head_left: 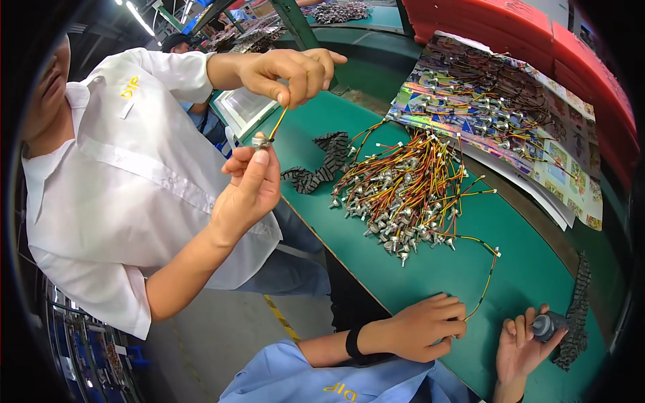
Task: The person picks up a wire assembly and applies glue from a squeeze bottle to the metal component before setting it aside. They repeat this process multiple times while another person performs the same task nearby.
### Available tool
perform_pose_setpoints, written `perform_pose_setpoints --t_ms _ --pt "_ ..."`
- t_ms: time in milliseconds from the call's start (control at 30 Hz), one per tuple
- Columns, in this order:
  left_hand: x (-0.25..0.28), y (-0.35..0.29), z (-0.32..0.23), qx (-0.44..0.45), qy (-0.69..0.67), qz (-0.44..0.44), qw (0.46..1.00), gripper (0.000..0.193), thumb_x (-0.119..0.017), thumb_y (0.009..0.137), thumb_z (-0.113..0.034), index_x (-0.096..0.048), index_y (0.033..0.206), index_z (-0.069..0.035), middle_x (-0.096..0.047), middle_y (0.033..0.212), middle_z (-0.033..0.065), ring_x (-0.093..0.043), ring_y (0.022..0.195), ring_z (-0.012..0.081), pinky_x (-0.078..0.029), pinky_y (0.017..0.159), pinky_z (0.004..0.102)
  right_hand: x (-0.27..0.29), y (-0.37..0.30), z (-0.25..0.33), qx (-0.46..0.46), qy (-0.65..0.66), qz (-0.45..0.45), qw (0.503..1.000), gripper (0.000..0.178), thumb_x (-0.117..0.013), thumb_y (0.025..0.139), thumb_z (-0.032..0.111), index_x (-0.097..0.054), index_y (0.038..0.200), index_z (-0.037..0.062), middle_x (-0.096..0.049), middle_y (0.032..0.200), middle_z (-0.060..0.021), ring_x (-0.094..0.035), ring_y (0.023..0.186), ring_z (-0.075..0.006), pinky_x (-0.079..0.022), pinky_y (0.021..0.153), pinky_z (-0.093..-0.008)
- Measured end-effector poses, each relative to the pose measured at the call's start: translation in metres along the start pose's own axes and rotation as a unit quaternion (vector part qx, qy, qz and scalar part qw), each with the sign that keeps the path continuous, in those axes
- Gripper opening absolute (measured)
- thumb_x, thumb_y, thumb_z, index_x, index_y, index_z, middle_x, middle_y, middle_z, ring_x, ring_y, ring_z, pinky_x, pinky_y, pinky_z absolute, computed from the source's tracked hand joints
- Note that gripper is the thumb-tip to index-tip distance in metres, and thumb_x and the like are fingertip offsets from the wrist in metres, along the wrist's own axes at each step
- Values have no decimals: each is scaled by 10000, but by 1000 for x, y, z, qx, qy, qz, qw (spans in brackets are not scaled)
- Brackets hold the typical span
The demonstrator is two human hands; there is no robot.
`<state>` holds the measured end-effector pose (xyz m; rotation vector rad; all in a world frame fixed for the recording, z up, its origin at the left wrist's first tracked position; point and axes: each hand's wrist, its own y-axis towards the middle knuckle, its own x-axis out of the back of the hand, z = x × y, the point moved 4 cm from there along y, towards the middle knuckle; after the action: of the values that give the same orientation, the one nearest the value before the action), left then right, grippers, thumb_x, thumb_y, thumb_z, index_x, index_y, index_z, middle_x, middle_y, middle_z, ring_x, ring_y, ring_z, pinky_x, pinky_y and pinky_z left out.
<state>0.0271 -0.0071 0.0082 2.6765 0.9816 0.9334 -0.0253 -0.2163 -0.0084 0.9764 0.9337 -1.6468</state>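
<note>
right hand [521, 346], round grey knob [543, 326], cupped

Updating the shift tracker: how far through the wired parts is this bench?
Possibly done: a separate batch lies on the printed sheet, though nothing confirms it is finished. In hand: the left hand pinches one yellow-green lead, the right hand cups a grey round part, and a co-worker's hand holds up another wired piece. Left: the large pile on the green table.
</note>
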Motion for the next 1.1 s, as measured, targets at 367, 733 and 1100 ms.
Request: perform_pose_setpoints --t_ms 367,733,1100 --pt "-1 1 3 19 6 0 1000 130 -583 723 -46 -558 851 -57 -459 872 68 -463 792 239 -366 708 366 2 3 -1 -7 3 -17 1000 527 -457 998 550 -494 1179 57 -353 728 -18 -322 554 -116 -352 693 -308" --pt "-6 3 4 25 28 -21 999 140 -593 717 -47 -569 854 -47 -465 878 70 -465 785 236 -377 698 358 4 7 2 -18 11 -1 1000 565 -457 982 591 -500 1107 42 -333 671 -17 -296 512 -118 -356 695 -313" --pt "-6 3 3 29 37 -17 999 134 -615 731 -62 -590 860 -40 -474 879 70 -471 785 231 -389 704 355 5 8 -2 -40 20 -54 998 618 -435 962 647 -509 991 35 -344 597 -19 -247 435 -124 -368 643 -304"
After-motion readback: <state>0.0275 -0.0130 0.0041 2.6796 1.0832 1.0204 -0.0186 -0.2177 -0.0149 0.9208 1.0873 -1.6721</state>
